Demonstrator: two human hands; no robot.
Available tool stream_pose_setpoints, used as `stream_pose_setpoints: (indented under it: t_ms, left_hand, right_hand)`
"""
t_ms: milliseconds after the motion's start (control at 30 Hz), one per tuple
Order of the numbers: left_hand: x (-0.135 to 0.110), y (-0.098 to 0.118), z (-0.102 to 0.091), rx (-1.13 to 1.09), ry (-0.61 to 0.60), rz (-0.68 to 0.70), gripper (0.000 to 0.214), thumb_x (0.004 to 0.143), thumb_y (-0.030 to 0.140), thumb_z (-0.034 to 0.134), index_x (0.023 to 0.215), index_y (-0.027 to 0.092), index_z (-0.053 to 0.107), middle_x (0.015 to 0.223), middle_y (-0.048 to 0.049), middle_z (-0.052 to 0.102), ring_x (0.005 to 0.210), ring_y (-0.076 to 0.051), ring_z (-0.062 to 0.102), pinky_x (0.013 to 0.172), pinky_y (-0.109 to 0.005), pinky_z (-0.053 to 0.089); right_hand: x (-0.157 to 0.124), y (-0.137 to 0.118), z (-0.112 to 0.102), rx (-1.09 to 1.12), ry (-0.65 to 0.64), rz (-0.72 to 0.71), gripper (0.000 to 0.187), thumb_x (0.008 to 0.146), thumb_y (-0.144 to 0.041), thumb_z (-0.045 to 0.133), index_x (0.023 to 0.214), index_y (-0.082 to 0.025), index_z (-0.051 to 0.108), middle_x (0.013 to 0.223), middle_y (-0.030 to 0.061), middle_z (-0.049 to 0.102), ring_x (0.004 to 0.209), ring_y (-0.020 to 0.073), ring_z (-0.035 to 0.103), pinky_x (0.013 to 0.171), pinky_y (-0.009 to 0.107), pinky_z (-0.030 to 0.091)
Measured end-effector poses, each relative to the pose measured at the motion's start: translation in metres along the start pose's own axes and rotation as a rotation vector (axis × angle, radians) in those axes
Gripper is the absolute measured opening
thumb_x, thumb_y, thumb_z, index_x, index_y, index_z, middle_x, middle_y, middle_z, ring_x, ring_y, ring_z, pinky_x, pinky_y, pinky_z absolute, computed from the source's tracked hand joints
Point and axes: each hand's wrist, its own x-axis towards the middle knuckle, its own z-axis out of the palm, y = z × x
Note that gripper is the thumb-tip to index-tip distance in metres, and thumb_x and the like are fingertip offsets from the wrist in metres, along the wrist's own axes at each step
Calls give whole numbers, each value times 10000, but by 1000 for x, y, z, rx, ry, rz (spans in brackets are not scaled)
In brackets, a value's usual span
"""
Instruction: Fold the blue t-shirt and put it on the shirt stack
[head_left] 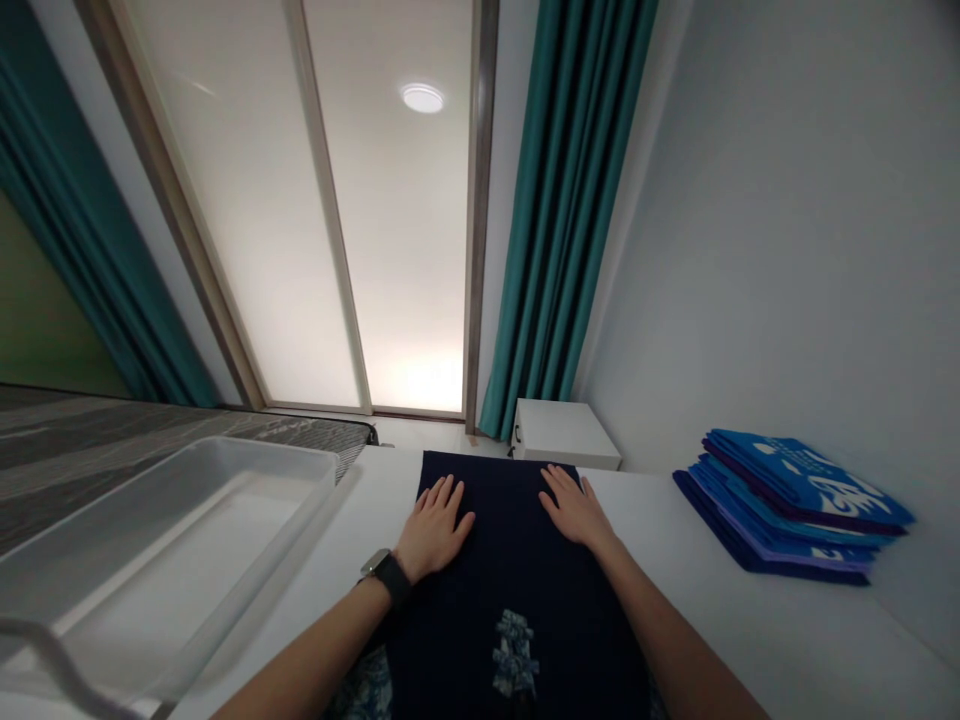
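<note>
A dark navy cloth with a pale blue printed motif lies spread on the white table in front of me. My left hand rests flat on the cloth's far left part, fingers stretched out; a dark watch is on that wrist. My right hand lies flat on the far right part of the cloth, fingers also extended. Neither hand holds anything.
A stack of folded blue cloths sits at the table's right by the wall. A translucent plastic bin stands at the left. Beyond the table are a small white cabinet, teal curtains and a frosted sliding door.
</note>
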Motion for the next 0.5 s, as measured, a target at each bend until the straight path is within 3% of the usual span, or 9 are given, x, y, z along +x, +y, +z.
stream_pose_setpoints:
  t_ms: [167,267,400,500]
  left_hand:
    - [-3,-17,2,32,58,2,520,982,409,262,1402,168,451,1508,-83,383,1406,-212,307,1157,-376,238]
    - [4,-20,5,41,28,-10,535,969,430,292,1419,176,429,1516,-76,367,1417,-215,285,1161,-399,221]
    - [16,-20,7,33,-5,-9,554,957,443,311,1447,196,385,1542,-64,311,1431,-216,249,1165,-417,192]
    - [24,-22,8,24,-15,1,554,955,440,314,1449,196,379,1544,-66,306,1434,-213,242,1164,-420,192]
  right_hand:
    - [7,3,0,-4,8,17,553,967,-415,253,1476,-206,310,1560,63,250,1439,174,179,1153,482,67]
    - [3,0,-6,-51,21,-7,533,971,-376,250,1465,-194,336,1547,84,280,1430,190,213,1149,507,39]
    - [-19,-17,-19,-185,38,-113,506,955,-297,280,1418,-159,428,1486,131,395,1389,221,311,1148,506,-50]
    - [-50,-34,-21,-129,-23,-143,523,951,-348,299,1422,-163,432,1499,118,376,1393,239,306,1162,475,70]
